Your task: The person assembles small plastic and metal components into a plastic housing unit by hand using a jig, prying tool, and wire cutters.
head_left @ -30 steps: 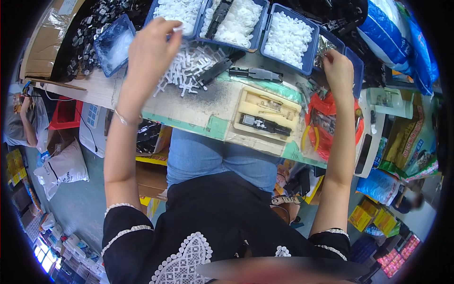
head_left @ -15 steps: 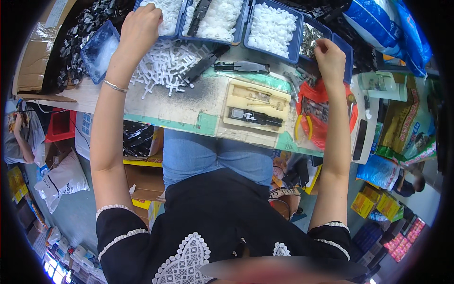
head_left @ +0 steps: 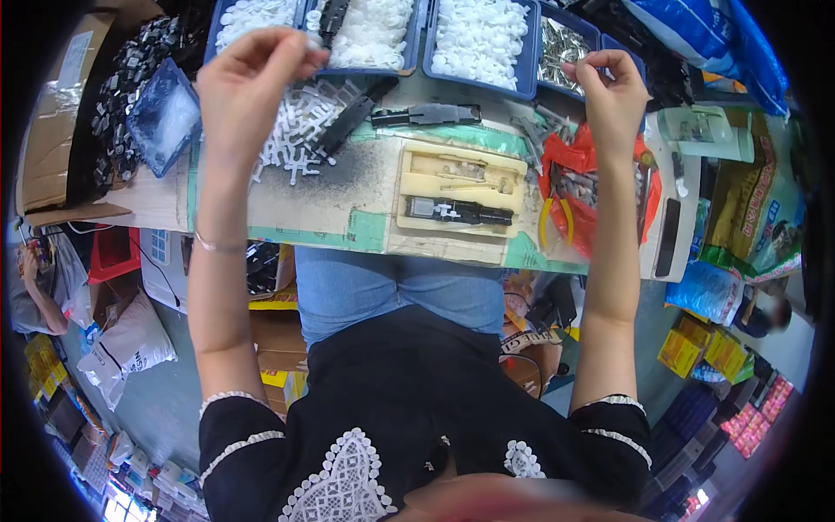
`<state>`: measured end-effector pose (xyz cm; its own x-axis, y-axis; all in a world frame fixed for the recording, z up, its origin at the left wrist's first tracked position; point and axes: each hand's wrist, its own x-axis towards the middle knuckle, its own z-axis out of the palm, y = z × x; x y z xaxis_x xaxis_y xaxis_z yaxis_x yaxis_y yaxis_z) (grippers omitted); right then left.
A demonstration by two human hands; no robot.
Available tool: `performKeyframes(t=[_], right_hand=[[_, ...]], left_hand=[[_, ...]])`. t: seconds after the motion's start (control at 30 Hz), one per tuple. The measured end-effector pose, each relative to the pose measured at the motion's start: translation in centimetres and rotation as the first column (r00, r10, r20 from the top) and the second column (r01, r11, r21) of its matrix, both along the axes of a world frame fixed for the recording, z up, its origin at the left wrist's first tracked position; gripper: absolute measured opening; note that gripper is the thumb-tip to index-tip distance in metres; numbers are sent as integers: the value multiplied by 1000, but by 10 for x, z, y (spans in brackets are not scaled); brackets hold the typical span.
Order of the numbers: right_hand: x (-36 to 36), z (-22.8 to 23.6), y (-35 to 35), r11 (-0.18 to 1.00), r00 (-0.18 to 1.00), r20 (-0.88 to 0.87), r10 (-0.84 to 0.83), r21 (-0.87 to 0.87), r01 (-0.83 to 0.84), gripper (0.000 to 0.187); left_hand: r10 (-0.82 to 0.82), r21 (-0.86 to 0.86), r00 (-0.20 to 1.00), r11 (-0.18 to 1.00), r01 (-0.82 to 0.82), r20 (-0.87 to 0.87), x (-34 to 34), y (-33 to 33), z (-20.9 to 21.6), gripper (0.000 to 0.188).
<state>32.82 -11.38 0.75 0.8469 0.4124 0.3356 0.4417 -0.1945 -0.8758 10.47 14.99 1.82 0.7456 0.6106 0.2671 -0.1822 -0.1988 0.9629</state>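
Plainly, everything within reach here looks small and light, so fingertips should do better than a full grasp. The left hand hangs near the small white pieces, thumb and fingers drawn together; whether something is pinched there I cannot tell. The right hand is poised beside the blue tray of thin metal pieces, thumb and forefinger close together, and again a held piece cannot be made out. Those metal pieces look stiff, slick and prone to tangling; one is probably best lifted singly, by its middle. The small white pieces seem to be smooth plastic, very light and apt to skid, so a pinch across the rim would suit. The black part lies in the near slot of the cream fixture, closer to the person than either hand, and looks rigid (its pale insets may be its weakest spots); holding it by the long sides, clear of those, seems wise. The white cross-shaped pieces, heaped loose on the table, look stiff but slender-armed, so the hub would likely be the safest hold.
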Motion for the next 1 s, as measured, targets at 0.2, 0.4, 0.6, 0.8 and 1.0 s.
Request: performKeyframes(t=[0.2, 0.4, 0.6, 0.8, 1.0], right_hand=[[-132, 31, 21, 857, 907, -71, 415, 366, -364, 16], [-149, 20, 13, 867, 916, -34, 400, 339, -366, 17], [-155, 24, 8, 912, 938, 69, 339, 220, -346, 19], [-157, 30, 6, 930, 866, 348, 358, -55, -362, 21], [-155, 36, -11, 864, 746, -437, 502, 225, -450, 9]], left_hand=[[-252, -646, 965, 726, 236, 68, -14, -84, 1, 8], [-303, -711, 947, 644, 283, 103, -16, -112, 0, 7], [-273, -717, 951, 634, 289, 142, -20, -121, -1, 7], [-221, -643, 970, 730, 232, 99, -23, -133, -4, 7], [-291, -36, 954, 957, 289, -65, -40, -140, -6, 11]])
